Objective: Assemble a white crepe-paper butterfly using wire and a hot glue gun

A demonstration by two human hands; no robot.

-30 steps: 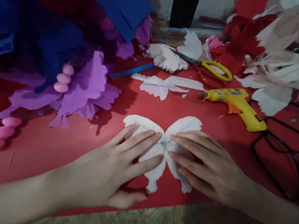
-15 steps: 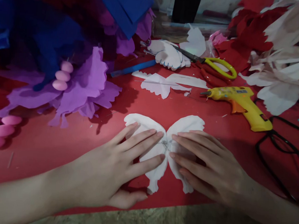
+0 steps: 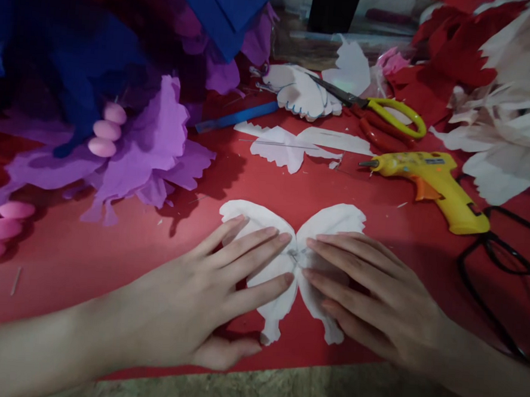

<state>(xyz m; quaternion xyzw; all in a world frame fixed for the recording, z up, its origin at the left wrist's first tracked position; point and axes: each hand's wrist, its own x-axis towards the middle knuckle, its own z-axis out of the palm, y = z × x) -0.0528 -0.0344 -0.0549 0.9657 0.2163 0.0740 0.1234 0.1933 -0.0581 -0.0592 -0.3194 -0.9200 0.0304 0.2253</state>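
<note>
A white butterfly cutout [image 3: 331, 217] lies spread on the red table cover [image 3: 266, 186], its wavy-edged wings to either side. Flat on its left wings rest the spread fingers of my left hand [image 3: 223, 292], the thumb stretched out near the lower wing. My right hand [image 3: 371, 289] lies with straight fingers over the right wings. At the butterfly's middle, between my fingertips, is a small dark, thin piece [image 3: 294, 257] that I cannot make out clearly. Parts of both wings are hidden under my hands.
A yellow glue gun [image 3: 436, 182] with a black cord lies at right. Behind are scissors [image 3: 395, 116], white cutouts [image 3: 290, 146] and a blue strip [image 3: 238, 116]. Purple cutouts [image 3: 147, 137] and pink egg-shaped pieces [image 3: 105, 130] are at left. White cutouts [image 3: 497, 147] crowd the right.
The view has shifted slightly, moving the surroundings a little in the picture. Both hands stay on the white butterfly, nearly unmoved.
</note>
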